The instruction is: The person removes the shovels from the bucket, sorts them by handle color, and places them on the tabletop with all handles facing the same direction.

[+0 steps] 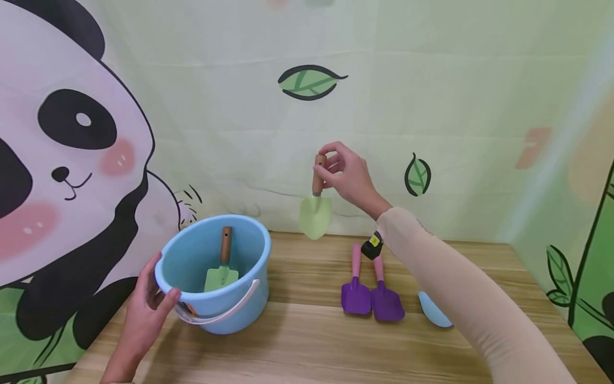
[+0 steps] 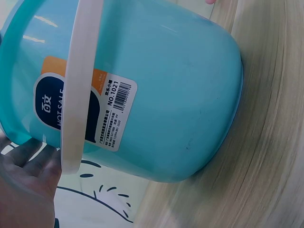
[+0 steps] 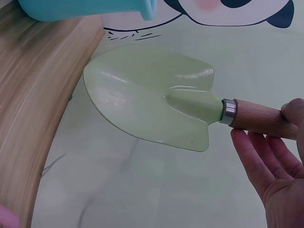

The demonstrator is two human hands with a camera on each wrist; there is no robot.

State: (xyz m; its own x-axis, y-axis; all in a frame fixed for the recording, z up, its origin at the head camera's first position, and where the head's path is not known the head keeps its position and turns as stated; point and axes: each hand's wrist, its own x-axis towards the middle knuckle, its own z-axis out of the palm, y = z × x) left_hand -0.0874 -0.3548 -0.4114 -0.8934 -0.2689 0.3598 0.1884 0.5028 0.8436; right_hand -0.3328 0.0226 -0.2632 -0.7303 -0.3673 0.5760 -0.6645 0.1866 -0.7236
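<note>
My right hand [image 1: 349, 176] pinches the wooden handle of a light green trowel [image 1: 315, 217], held in the air by the back wall with its blade hanging down. In the right wrist view the thumb and fingers [image 3: 259, 156] meet the handle behind a metal collar. At the left, my left hand [image 1: 146, 304] grips the rim of a light blue bucket [image 1: 240, 314], which leans slightly. Inside it, a green spade [image 1: 221, 277] with a brown wooden handle rests against the wall. The bucket's white handle [image 2: 78, 95] hangs down across a printed label [image 2: 116, 111].
Two purple shovels [image 1: 356, 298] with pink handles lie side by side on the wooden table [image 1: 307, 346]. To their right is a light blue object [image 1: 434, 309], partly hidden by my right forearm. A cloth printed with a panda [image 1: 77, 186] and leaves covers the wall.
</note>
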